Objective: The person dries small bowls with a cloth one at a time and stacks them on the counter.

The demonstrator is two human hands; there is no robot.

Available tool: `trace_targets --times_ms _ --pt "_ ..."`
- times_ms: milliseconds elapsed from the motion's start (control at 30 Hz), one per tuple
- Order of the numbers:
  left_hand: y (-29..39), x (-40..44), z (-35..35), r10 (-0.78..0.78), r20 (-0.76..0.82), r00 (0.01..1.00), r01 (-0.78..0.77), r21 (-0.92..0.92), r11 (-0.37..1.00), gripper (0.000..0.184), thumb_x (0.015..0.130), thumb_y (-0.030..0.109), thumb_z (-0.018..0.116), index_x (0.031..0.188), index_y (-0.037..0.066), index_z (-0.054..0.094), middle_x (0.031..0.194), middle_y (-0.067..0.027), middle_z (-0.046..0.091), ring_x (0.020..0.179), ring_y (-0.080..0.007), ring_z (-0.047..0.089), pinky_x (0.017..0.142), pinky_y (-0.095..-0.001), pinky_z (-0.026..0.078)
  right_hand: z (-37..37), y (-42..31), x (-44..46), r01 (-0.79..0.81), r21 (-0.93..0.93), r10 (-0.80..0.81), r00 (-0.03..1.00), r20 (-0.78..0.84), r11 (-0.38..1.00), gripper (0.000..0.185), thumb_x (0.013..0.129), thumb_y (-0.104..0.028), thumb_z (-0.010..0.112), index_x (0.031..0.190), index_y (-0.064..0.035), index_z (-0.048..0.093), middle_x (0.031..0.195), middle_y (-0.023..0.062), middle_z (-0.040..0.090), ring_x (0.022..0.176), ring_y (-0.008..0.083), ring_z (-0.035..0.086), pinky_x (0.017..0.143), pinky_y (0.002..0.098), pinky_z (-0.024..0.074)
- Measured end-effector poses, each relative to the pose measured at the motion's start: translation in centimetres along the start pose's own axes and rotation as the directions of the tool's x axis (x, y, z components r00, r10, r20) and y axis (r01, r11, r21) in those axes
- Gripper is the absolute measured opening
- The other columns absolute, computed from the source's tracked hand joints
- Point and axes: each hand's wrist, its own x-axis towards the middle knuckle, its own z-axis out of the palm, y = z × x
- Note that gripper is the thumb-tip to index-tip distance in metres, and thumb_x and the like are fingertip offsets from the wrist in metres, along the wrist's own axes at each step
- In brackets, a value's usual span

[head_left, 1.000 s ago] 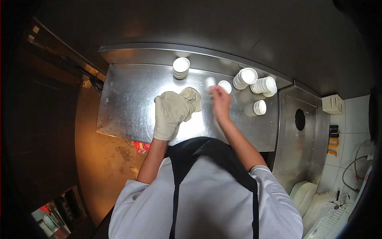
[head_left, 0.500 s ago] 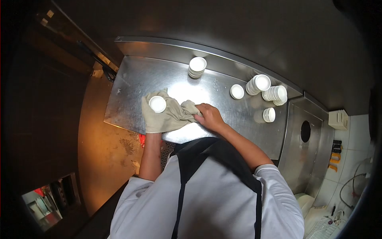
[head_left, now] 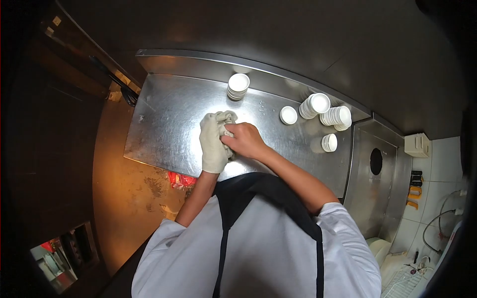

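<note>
Steel counter (head_left: 164, 119), cloth (head_left: 212, 149) clutched in right fingers (head_left: 232, 128), wrapping left fingers, left grip unclear

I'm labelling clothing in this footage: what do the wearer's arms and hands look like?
Short, pale sleeves; both forearms are bare below them. The right hand is ungloved, no watch visible. Beige cloth covers the left hand, hiding its details.

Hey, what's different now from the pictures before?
A second ago the right hand was out over the metal table. It came back leftward, took hold of the cloth, and is now close in by the left hand, which the cloth covers. Half a second ago a cup showed on the cloth; now I can't see it. The standing white cups stayed put.
</note>
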Motion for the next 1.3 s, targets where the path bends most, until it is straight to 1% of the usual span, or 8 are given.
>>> trace_targets --times_ms 200,300,400,467,733,767,1067,1300 --pt "-2.5 0.8 -0.9 -0.347 0.008 0.938 0.309 -0.473 0.825 0.039 0.097 0.039 0.071 0.118 0.009 0.055 0.110 -0.0029 0.061 0.108 -0.0158 0.061 0.096 -0.0320 0.051 0.7 -0.4 0.7 0.290 -0.240 -0.359 0.870 -0.337 0.927 0.029 0.076 -0.020 0.082 0.101 -0.0090 0.072 0.093 0.0126 0.073 0.091 0.0344 0.072 0.074 0.0461 0.0587" --pt "-1.2 0.9 -1.1 0.371 0.124 0.920 -0.378 0.531 0.759 0.016 0.102 0.021 0.062 0.114 0.010 0.061 0.108 -0.0020 0.063 0.104 -0.0151 0.063 0.091 -0.0309 0.052 0.7 -0.4 0.9 0.153 -0.348 -0.280 0.894 -0.351 0.925 0.032 0.075 -0.019 0.083 0.103 -0.0082 0.071 0.094 0.0117 0.073 0.093 0.0343 0.072 0.075 0.0467 0.0583" --pt "-1.1 1.2 -0.9 0.374 -0.044 0.926 -0.287 0.560 0.777 0.013 0.104 0.008 0.054 0.110 0.006 0.065 0.106 -0.0043 0.066 0.097 -0.0172 0.067 0.086 -0.0340 0.057 0.2 1.6 0.9 -0.005 -0.334 -0.093 0.956 -0.278 0.943 0.038 0.076 -0.023 0.085 0.108 -0.0074 0.072 0.098 0.0124 0.073 0.098 0.0341 0.072 0.079 0.0458 0.0585" --pt "-4.3 2.6 -2.5 -0.070 -0.266 0.961 -0.017 -0.313 0.950 0.013 0.103 0.009 0.056 0.110 0.003 0.066 0.107 -0.0062 0.067 0.094 -0.0191 0.069 0.083 -0.0347 0.059 -1.7 1.9 0.1 -0.104 -0.295 0.068 0.989 -0.132 0.950 0.047 0.081 -0.033 0.085 0.118 -0.0064 0.074 0.104 0.0158 0.076 0.101 0.0346 0.073 0.082 0.0446 0.0593" --pt "-0.5 1.9 0.1 0.012 -0.155 0.988 0.139 0.912 0.386 0.017 0.100 0.017 0.064 0.106 0.002 0.062 0.103 -0.0204 0.068 0.086 -0.0387 0.070 0.077 -0.0464 0.057 -0.2 1.8 2.3 -0.002 0.085 0.032 0.932 -0.360 0.996 0.033 0.093 -0.031 0.076 0.107 -0.0015 0.077 0.083 0.0170 0.077 0.071 0.0357 0.074 0.068 0.0477 0.0563" --pt "-2.2 2.3 -0.5 -0.087 -0.238 0.967 0.187 0.434 0.881 0.031 0.103 0.031 0.062 0.110 0.002 0.059 0.100 -0.0232 0.066 0.087 -0.0407 0.070 0.079 -0.0446 0.057 -0.2 2.4 3.0 0.011 0.115 0.037 0.912 -0.410 0.993 0.028 0.095 -0.027 0.073 0.099 0.0001 0.077 0.072 0.0163 0.072 0.067 0.0306 0.074 0.064 0.0460 0.0540" --pt "-3.3 2.2 -2.9 -0.627 -0.208 0.751 0.554 -0.319 0.769 0.036 0.105 0.046 0.054 0.100 0.010 0.057 0.090 -0.0095 0.060 0.071 -0.0243 0.069 0.057 -0.0428 0.059 -3.0 9.5 10.8 -0.146 0.647 0.465 0.811 -0.355 0.749 0.039 0.096 -0.027 0.073 0.124 -0.0007 0.073 0.077 0.0111 0.078 0.065 0.0198 0.075 0.065 0.0411 0.0567" --pt "-2.3 0.8 -4.2 -0.320 0.037 0.947 0.323 -0.096 0.942 0.021 0.102 0.027 0.063 0.105 0.012 0.049 0.096 -0.0057 0.058 0.080 -0.0172 0.067 0.063 -0.0382 0.060 -3.4 15.2 1.6 -0.330 -0.212 0.080 0.688 -0.722 0.920 0.034 0.088 -0.022 0.081 0.117 -0.0041 0.076 0.094 0.0174 0.077 0.089 0.0385 0.074 0.078 0.0482 0.0584"
